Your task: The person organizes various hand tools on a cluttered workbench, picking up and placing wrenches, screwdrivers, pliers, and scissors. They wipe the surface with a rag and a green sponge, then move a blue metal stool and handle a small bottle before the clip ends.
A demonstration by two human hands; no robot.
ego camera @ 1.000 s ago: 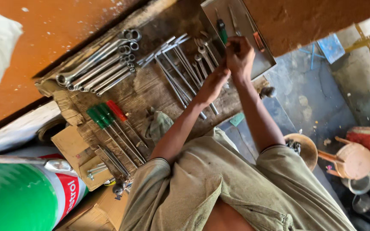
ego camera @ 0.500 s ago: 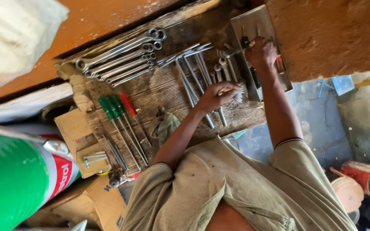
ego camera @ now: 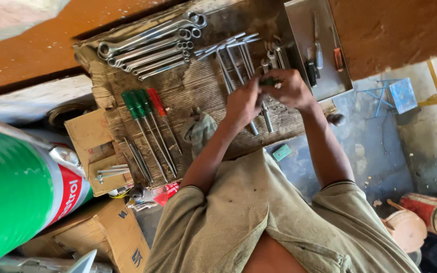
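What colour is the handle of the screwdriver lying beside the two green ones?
Red; the screwdriver handle shows clearly in the head view.

Ribbed wooden board [ego camera: 198,96] with spanners [ego camera: 147,45], screwdrivers [ego camera: 147,121]

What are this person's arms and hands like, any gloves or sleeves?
No gloves: both the left hand and the right hand are bare, with no ring or watch that shows. The forearms are uncovered too. The person wears a khaki short-sleeved shirt, a little stained, its sleeves ending above the elbows.

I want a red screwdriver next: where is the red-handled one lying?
In the head view the red-handled screwdriver lies on the wooden bench, just right of the two green-handled screwdrivers, below the row of spanners.
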